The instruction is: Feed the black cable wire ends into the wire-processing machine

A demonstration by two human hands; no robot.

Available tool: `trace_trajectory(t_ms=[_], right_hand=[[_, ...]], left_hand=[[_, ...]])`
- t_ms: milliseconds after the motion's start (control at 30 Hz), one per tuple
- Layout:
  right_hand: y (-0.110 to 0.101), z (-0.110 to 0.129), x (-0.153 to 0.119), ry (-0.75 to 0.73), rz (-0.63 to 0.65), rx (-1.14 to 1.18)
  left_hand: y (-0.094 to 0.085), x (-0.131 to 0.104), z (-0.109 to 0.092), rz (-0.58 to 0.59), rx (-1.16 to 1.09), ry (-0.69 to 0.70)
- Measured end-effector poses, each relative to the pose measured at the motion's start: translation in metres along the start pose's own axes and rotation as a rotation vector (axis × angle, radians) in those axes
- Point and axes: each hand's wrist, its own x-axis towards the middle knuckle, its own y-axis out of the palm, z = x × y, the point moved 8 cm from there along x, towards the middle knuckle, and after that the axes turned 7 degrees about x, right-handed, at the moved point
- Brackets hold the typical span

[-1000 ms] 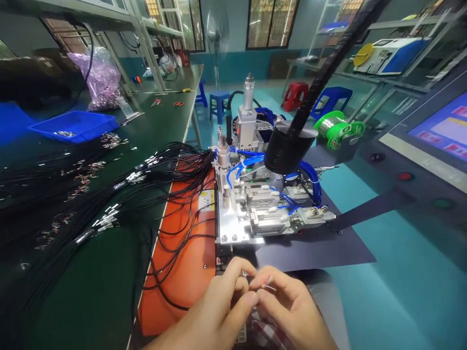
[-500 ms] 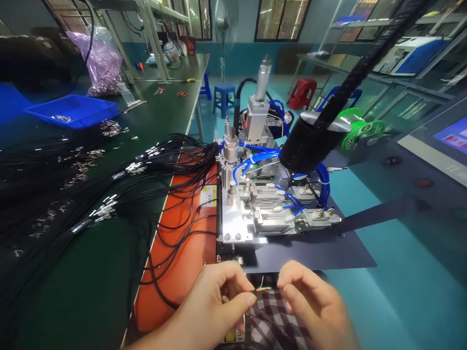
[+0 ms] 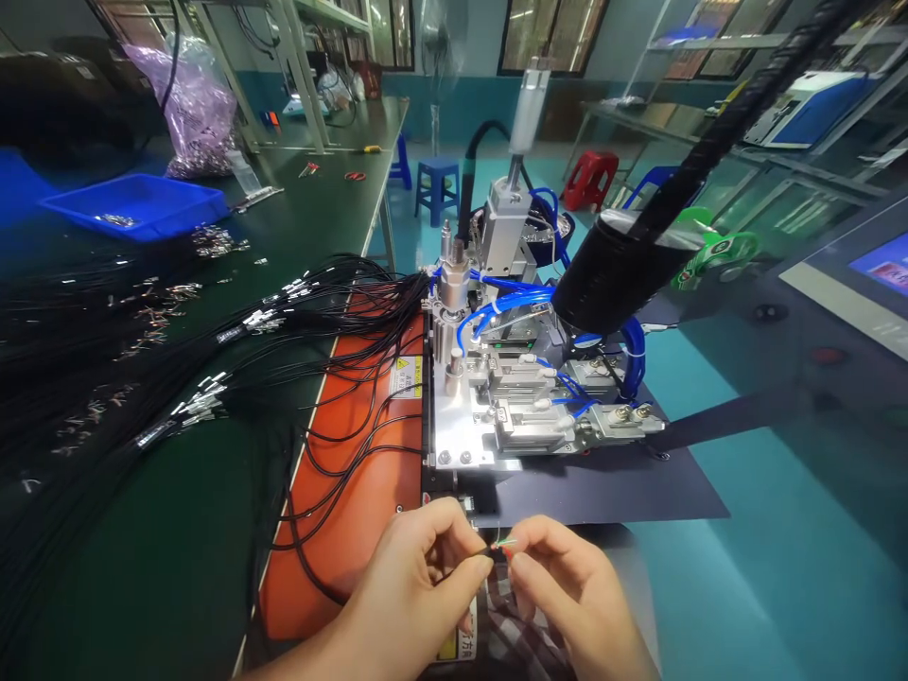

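My left hand (image 3: 436,567) pinches a black cable (image 3: 489,551) close to its stripped end, between thumb and index finger. Thin coloured wires (image 3: 505,544), among them red, green and white, fan out from that end. My right hand (image 3: 564,586) has its thumb and index fingertips at these wires, closed on their tips. Both hands are just in front of the machine (image 3: 497,397), which has metal cylinders, clamps and blue air tubes on a shiny plate.
Many black cables (image 3: 355,284) run from the machine across an orange surface (image 3: 355,530) to the dark green table (image 3: 199,511). A blue tray (image 3: 134,222) stands at the left. A black cylinder on an arm (image 3: 602,274) hangs at the right, near a control panel (image 3: 880,270).
My right hand has moved left, from apart to touching the coloured wires. The tall cylinder at the back of the machine has risen, showing a rod below it.
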Motion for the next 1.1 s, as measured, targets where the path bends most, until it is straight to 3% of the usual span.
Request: trace_trajectory(t_ms=[167, 333, 500, 733, 900, 1100], right_hand=[[0.004, -0.003, 0.002, -0.055, 0.034, 0.055], [0.008, 0.001, -0.001, -0.067, 0.110, 0.174], [0.005, -0.004, 0.001, -0.051, 0.077, 0.115], [0.010, -0.011, 0.007, -0.054, 0.160, 0.078], [0.010, -0.003, 0.003, -0.089, 0.134, -0.056], [0.014, 0.002, 0.000, -0.228, 0.031, -0.127]], left_hand=[[-0.002, -0.003, -0.011, -0.038, 0.129, 0.130], [-0.002, -0.002, -0.010, -0.063, 0.131, 0.110], [-0.002, -0.002, -0.006, -0.059, 0.089, 0.086], [0.008, 0.001, -0.008, 0.148, -0.211, 0.015], [0.005, 0.003, 0.005, 0.034, -0.302, -0.116], [0.004, -0.001, -0.004, -0.016, -0.401, 0.061]])
